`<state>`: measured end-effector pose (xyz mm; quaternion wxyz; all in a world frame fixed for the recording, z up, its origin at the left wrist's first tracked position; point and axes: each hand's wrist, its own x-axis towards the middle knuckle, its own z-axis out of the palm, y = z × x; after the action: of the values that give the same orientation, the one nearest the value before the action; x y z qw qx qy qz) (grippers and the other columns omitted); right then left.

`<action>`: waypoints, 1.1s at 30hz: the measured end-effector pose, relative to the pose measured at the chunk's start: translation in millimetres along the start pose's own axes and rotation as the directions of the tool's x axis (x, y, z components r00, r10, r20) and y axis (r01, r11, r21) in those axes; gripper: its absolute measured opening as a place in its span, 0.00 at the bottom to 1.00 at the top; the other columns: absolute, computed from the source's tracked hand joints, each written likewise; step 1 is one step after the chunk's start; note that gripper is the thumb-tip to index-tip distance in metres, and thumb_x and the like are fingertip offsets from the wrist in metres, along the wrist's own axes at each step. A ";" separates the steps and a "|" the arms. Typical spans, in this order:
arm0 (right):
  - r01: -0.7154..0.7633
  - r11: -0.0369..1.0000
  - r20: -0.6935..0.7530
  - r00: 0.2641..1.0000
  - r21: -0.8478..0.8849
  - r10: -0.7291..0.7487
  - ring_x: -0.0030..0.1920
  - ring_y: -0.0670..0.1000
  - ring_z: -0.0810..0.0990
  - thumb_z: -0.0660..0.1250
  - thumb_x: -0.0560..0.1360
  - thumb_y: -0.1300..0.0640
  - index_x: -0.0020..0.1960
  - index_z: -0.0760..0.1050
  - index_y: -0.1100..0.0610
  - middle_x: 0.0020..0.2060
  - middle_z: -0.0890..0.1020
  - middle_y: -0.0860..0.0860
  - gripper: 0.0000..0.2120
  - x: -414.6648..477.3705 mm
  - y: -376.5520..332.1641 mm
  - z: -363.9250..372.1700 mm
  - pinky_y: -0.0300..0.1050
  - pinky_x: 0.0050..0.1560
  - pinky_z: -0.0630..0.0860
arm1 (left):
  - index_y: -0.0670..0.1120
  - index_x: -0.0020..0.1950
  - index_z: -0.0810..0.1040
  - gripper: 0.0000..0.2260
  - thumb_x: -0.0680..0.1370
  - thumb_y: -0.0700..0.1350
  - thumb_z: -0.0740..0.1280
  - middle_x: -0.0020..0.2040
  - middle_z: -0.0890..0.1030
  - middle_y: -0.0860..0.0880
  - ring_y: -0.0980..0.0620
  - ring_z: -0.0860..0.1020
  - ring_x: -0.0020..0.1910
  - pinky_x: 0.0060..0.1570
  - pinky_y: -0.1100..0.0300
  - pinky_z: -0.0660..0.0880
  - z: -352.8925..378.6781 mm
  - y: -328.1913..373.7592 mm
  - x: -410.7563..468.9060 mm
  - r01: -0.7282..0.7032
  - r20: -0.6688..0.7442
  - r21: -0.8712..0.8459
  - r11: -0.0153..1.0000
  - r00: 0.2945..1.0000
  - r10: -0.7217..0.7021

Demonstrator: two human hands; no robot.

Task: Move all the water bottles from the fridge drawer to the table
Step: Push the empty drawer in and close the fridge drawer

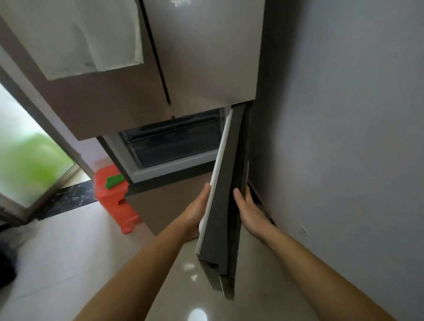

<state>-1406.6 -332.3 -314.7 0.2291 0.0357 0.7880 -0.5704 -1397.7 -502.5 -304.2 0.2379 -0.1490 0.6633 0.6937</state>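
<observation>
The lower right fridge door (228,207) stands swung out toward me, edge-on. My left hand (196,211) lies against its inner side by the white gasket, fingers straight and partly hidden by the door. My right hand (250,211) rests flat on the door's outer face, fingers straight. Behind the door, the open compartment shows a dark translucent fridge drawer (172,145), pushed in. I see no water bottles; the drawer's contents cannot be made out. The table is out of view.
The upper fridge doors (202,52) are closed. An orange plastic stool (116,199) with a green object on it stands left of the fridge. A grey wall (349,131) is close on the right. A glossy tiled floor (65,249) lies below.
</observation>
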 end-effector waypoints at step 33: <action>0.014 0.949 -0.038 0.999 0.316 -0.002 0.78 0.56 0.56 0.69 0.76 0.57 0.78 0.34 0.38 0.80 0.38 0.51 0.49 224.7 -150.1 170.2 0.63 0.73 0.64 | 0.55 0.70 0.75 0.36 0.68 0.74 0.63 0.69 0.77 0.51 0.48 0.76 0.66 0.65 0.49 0.73 -327.3 41.7 87.9 -0.425 -0.721 -0.590 0.687 0.660 -0.210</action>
<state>-1600.3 -586.3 -314.1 0.2035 0.0792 0.6908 -0.6893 -1529.4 -815.5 -339.4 -0.1774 -0.4545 0.3818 0.7850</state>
